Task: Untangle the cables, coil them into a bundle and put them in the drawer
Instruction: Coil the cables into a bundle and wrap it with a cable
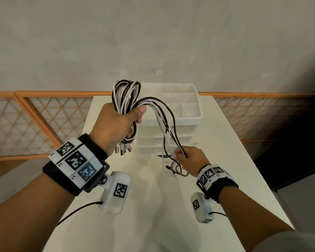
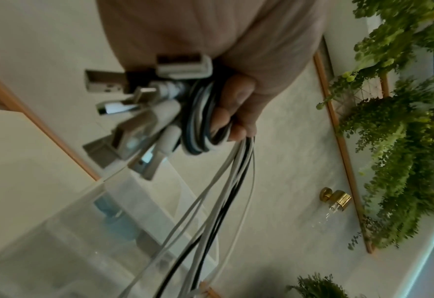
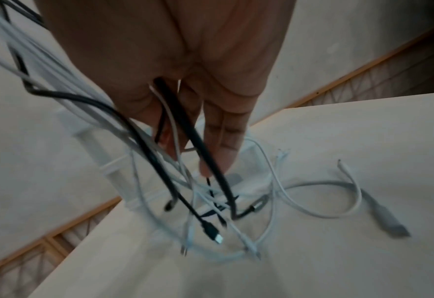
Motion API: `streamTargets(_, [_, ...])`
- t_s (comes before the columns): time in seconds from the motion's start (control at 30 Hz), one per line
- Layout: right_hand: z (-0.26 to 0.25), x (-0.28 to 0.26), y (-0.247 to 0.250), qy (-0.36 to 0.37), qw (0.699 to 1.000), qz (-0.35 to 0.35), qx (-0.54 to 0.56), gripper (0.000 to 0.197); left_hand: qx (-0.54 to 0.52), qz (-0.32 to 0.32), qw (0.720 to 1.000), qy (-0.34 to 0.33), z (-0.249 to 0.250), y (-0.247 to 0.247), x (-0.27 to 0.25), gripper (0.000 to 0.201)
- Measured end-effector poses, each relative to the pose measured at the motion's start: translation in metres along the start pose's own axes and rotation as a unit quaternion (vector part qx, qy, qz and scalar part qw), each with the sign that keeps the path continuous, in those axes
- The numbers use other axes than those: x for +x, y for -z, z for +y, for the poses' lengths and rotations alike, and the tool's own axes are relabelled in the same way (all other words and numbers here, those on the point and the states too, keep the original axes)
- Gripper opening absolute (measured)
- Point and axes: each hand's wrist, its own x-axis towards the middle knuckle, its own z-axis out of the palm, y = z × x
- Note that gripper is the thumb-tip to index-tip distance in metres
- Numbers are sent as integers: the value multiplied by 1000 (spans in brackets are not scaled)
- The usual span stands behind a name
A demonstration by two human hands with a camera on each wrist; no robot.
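1. Two hands share the cables (image 1: 125, 99): I have my left hand (image 1: 115, 124) raised above the table (image 1: 235, 160), fingers and thumb curled tight round the coiled part, so the loops already made cannot spring apart.
2. My right hand (image 1: 187, 159) sits lower, near the table's middle in front of the drawer unit (image 1: 189, 120), its fingers loosely closed round the trailing strands; I judge this lets me feed slack up for the next loop.
3. Loops stand up above the left fist, the coil's long axis running roughly vertical, and the USB plugs (image 2: 124, 113) hang out below the palm, pointing down and toward me.
4. From the fist, the free strands arch over and drop to the right hand, black among white.
5. Loose tails (image 3: 313, 201) lie sprawled on the table under that hand, plugs pointing all ways.
6. Coiling looks partly done; whether any drawer stands open I cannot tell.
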Motion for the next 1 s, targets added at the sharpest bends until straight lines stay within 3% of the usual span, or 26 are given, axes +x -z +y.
streamTargets(0.3, [13,0,28,-74,996,-42,-3,20,-86,41,995,7,5,-9,0,18])
streamTargets(0.47, [35,4,49,-89,984,126,94,19,-85,54,995,12,3,-3,3,20])
streamTargets(0.53, [47,5,52,-101,983,154,15,15,-90,58,994,18,2,-1,4,20])
streamTargets(0.6, [61,2,46,-153,974,121,-117,19,-91,51,994,12,4,-3,3,19])
streamTargets(0.67, [75,-1,40,-222,955,95,-174,22,-106,53,993,2,9,-5,3,20])
streamTargets(0.77, [79,-2,48,-258,956,112,-86,20,-106,51,993,-14,13,-3,7,20])
streamTargets(0.83, [70,0,65,-244,955,167,15,18,-82,43,996,-14,11,-3,9,24])
streamTargets(0.9, [56,0,81,-192,960,198,39,29,-66,36,997,-5,7,-5,8,24])
streamTargets(1.0, [37,-3,90,-138,981,117,-75,76,-57,24,998,-1,2,-10,3,21])
